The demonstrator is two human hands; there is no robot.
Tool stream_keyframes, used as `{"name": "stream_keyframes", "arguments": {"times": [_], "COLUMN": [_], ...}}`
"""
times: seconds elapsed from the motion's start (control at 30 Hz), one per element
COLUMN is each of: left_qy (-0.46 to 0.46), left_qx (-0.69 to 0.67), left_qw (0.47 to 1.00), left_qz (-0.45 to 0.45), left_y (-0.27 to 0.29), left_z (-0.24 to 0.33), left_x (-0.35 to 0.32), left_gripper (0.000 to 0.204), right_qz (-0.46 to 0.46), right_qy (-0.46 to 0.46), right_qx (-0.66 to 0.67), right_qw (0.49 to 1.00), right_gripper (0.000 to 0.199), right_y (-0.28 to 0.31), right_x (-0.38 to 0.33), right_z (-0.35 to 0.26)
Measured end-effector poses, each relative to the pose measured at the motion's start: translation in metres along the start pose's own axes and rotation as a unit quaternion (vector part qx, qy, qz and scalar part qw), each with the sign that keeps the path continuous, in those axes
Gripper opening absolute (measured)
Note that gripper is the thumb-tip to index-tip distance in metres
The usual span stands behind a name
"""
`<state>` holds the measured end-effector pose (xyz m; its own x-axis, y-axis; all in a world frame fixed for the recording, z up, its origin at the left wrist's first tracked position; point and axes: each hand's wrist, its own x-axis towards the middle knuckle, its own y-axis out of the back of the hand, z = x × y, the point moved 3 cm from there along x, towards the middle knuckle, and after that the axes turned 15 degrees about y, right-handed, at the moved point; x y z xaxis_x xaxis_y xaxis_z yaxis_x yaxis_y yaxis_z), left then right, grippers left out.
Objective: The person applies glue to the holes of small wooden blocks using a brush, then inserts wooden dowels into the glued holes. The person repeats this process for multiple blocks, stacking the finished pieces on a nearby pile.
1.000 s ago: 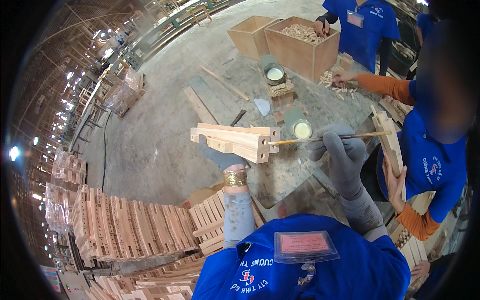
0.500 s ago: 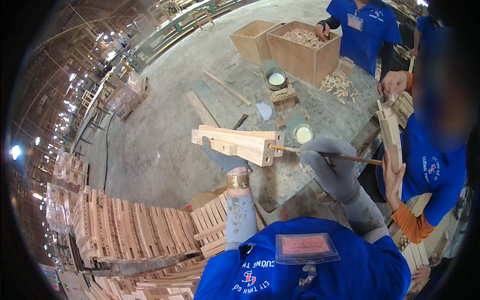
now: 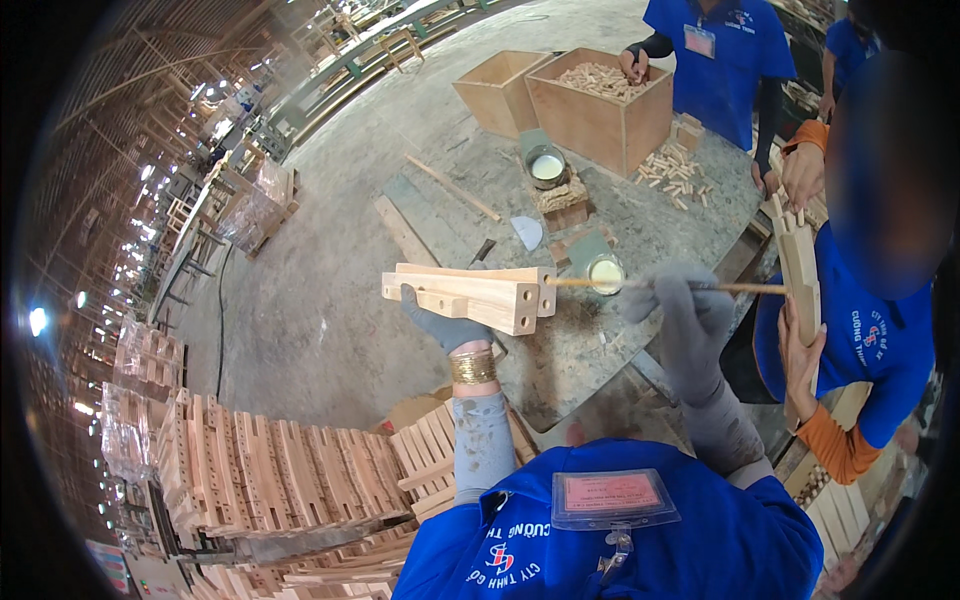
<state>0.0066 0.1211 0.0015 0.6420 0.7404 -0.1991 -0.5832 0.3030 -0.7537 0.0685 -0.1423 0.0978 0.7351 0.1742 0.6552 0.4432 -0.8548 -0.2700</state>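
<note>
My gloved left hand is closed round light wooden bars held side by side, their drilled ends facing right. Between the fingers of my gloved right hand is a thin brush, lying almost level. Its far tip meets the end of the rear bar, near a hole; whether it is inside the hole I cannot tell. Just beyond the brush, a jar of pale liquid stands on the table. A second jar of pale liquid rests farther back on a wooden block.
A plywood box full of dowels and another box stand at the back, with loose dowels beside them. At right, a co-worker's hands hold a wooden part. Stacked drilled bars fill the lower left.
My right hand has shifted slightly right, and the brush tip has moved from the front bar's end to the rear bar's. The bars have turned slightly in my left hand.
</note>
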Motion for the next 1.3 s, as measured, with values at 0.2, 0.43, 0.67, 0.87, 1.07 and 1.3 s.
{"name": "stream_keyframes", "arguments": {"times": [0.2,0.43,0.67,0.87,1.07,1.3], "left_qy": [-0.024,-0.01,-0.031,-0.036,-0.082,-0.005], "left_qx": [0.024,0.009,0.064,0.061,0.113,0.0], "left_qw": [0.999,0.999,0.997,0.997,0.989,1.0], "left_qz": [0.012,0.046,0.021,0.044,0.054,0.016], "left_y": [0.022,0.027,0.048,0.036,0.042,0.011], "left_z": [0.004,0.014,0.025,0.021,0.018,-0.005], "left_x": [0.01,-0.003,-0.005,-0.011,0.002,0.006], "left_gripper": [0.054,0.047,0.056,0.056,0.058,0.064], "right_qz": [-0.016,-0.213,-0.148,-0.023,0.168,0.1], "right_qy": [-0.09,-0.053,-0.045,-0.167,-0.302,-0.166], "right_qx": [-0.169,-0.462,-0.413,-0.232,0.031,0.045], "right_qw": [0.981,0.859,0.897,0.958,0.938,0.98], "right_gripper": [0.018,0.035,0.036,0.03,0.022,0.018], "right_y": [0.055,0.087,0.091,0.091,0.079,0.033], "right_x": [0.003,-0.052,-0.056,-0.069,-0.05,-0.001], "right_z": [0.119,0.249,0.26,0.247,0.197,0.06]}}
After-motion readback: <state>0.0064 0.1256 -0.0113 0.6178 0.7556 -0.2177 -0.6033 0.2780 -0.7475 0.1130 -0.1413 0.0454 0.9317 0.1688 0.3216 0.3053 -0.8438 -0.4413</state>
